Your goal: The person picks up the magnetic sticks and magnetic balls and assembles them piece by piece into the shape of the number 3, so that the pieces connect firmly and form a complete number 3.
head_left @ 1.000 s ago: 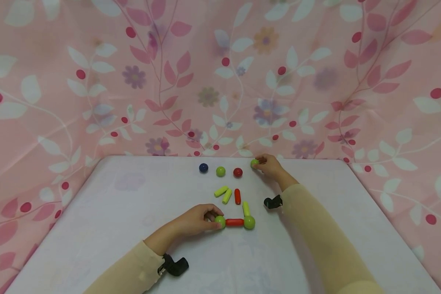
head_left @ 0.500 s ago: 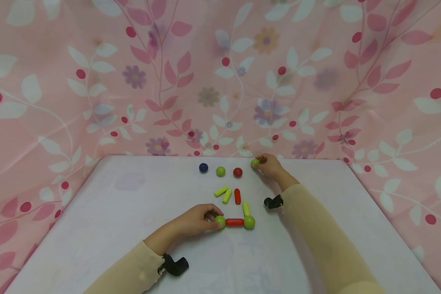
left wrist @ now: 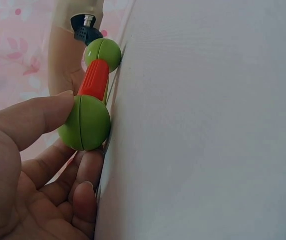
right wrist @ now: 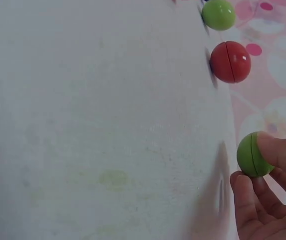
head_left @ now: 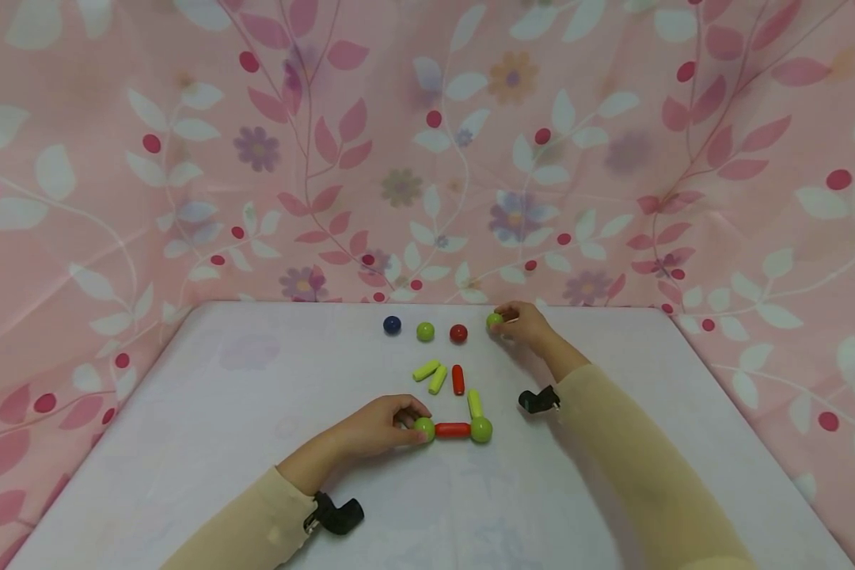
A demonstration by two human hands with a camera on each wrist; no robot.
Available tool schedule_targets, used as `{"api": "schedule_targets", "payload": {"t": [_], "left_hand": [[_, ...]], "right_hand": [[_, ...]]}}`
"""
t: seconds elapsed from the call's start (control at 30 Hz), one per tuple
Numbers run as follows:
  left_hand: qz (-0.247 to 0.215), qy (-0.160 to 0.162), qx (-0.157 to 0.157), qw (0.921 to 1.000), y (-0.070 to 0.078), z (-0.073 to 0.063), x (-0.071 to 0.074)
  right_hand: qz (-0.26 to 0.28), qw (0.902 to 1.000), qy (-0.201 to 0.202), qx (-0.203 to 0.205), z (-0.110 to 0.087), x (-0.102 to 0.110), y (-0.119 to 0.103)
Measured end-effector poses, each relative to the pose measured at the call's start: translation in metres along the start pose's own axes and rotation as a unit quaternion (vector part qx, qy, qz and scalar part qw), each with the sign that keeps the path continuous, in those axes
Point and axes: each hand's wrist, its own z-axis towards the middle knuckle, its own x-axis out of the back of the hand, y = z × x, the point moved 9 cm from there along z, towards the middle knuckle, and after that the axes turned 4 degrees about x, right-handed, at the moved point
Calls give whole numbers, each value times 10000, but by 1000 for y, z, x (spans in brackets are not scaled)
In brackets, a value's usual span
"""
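My left hand (head_left: 381,427) pinches a green ball (left wrist: 85,122) between thumb and fingers, low at the table surface. From that ball a red rod (head_left: 453,430) runs to a second green ball (head_left: 480,430). A yellow-green rod (head_left: 475,404) extends back from this second ball, forming an L. Near the table's far edge, my right hand (head_left: 530,326) pinches another green ball (right wrist: 252,155) with thumb and fingertips. The right wrist view has a red ball (right wrist: 231,62) close by, with a further green ball (right wrist: 218,14) beyond it.
A blue ball (head_left: 393,324) stands at the far left of the back row. Between that row and the joined pieces lie two loose yellow-green rods (head_left: 427,370) and a loose red rod (head_left: 458,380). A pink floral cloth (head_left: 427,158) hangs behind the white table (head_left: 256,380).
The right hand has brought its green ball slightly nearer, and its forearm has shifted a little right. The left hand keeps its hold on the joined pieces. The head view has moved slightly.
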Motion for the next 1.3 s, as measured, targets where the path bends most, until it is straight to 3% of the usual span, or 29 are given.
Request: {"api": "schedule_targets", "payload": {"t": [0.37,0.83,1.3], "left_hand": [[34,19,-18,10000,0,-1,2],[-46,-55,74,9999,1,-1,1],[85,-189,260,9994,4,8,-3]], "right_hand": [[-100,9978,-140,633,-20,-2,-18],[-239,9964,-344,738,-45,-10,-26],[-213,9950,-458,862,-66,-14,-30]]}}
